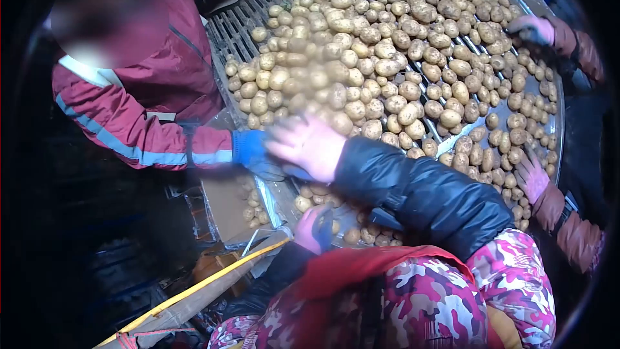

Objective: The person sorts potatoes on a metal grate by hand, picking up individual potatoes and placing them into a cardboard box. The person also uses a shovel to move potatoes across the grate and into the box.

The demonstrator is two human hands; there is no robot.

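My right hand [309,145], in a pink glove on a black padded sleeve, reaches left across the near edge of a big pile of potatoes [387,58]. Its fingers are spread and motion-blurred, with nothing visibly held. My left hand [314,227], also in a pink glove, is lower down with its fingers curled, beside a few potatoes [352,236] at the near rim. A dark patch shows inside its curl; whether it grips anything is unclear. The potatoes lie on a slatted metal roller bed [226,32].
A person in a red jacket [148,71] stands at the left, blue-gloved hand [250,150] right beside my right hand. Another person's pink-gloved hands [533,29] [533,178] work the right edge. A cardboard box [232,207] with potatoes sits lower left, and a yellow-edged beam [194,294] runs below it.
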